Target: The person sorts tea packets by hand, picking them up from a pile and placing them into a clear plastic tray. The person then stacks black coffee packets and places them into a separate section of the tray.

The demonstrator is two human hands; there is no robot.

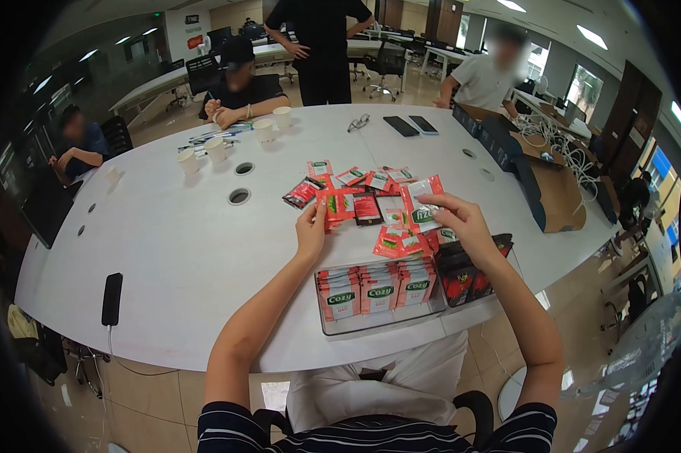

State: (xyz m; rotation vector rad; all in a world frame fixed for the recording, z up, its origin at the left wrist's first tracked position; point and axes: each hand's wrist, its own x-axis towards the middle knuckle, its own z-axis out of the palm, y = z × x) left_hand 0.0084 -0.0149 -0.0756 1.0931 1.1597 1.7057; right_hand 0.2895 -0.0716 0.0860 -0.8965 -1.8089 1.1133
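My left hand pinches a red and green tea sachet by its left edge. Between the fingers of my right hand is a red and white tea sachet, its green label upside down. A loose pile of sachets spreads on the table around and beyond both hands, with a dark red sachet between them. Nearer to me, a clear tray holds upright rows of Cozy sachets. Black packets fill its right side, partly behind my right forearm.
Paper cups and pens lie toward the far left. Glasses and two phones are at the far side. An open cardboard box with white cables stands right; a plugged-in phone lies left. Several people are around the table.
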